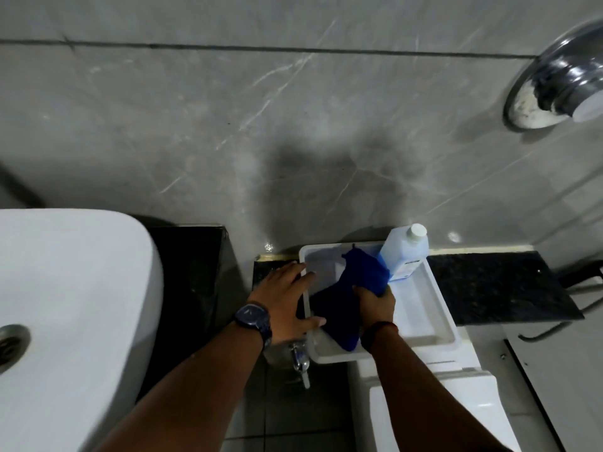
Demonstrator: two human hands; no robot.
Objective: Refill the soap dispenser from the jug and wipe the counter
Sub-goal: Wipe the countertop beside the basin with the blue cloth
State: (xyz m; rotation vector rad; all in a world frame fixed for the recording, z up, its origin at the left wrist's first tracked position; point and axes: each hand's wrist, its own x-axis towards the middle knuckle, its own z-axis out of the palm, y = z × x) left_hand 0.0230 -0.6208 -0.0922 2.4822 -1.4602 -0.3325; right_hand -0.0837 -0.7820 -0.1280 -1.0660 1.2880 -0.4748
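Observation:
A white plastic tray (434, 308) rests on a black counter ledge (499, 285) against the wall. In its far right corner stands a translucent jug (406, 252) of pale blue liquid with a white cap. A dark blue cloth (352, 288) lies bunched inside the tray. My right hand (375, 303) is closed on the cloth's middle. My left hand (287, 298), with a dark wristwatch, grips the tray's left rim, thumb over the near part. A chrome dispenser spout (300, 358) pokes out below the tray's near left corner.
A white basin (75, 305) with a metal drain fills the left. A white toilet cistern (443, 402) sits under the tray's right side. A chrome round fitting (561, 83) is mounted on the grey marble wall, upper right. Metal rails (580, 288) stand right.

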